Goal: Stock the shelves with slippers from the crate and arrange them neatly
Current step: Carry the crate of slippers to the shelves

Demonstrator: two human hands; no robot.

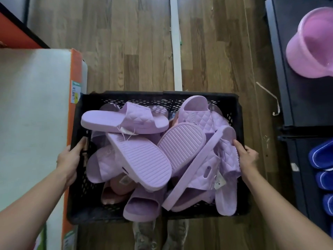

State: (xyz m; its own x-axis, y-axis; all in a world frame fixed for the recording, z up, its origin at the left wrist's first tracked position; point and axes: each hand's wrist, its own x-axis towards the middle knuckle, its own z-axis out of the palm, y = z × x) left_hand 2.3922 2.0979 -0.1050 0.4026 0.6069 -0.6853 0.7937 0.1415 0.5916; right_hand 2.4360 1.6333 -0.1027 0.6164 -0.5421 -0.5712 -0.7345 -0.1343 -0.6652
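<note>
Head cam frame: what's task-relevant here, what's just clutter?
Job: black crate, lilac slippers piled in it, left hand and right hand gripping its side walls, dark shelf with blue slippers.
Lying about: pink tub, white box with orange edge, loose strap on the floor.

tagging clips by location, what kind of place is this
Likely a shop aisle: a price label on the orange shelf edge, blue slippers displayed on the dark shelving, and a black crate of tagged purple slippers.

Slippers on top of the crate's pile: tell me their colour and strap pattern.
The slippers in the crate are lilac, with diamond-quilted straps. Head view shows it best.
</note>
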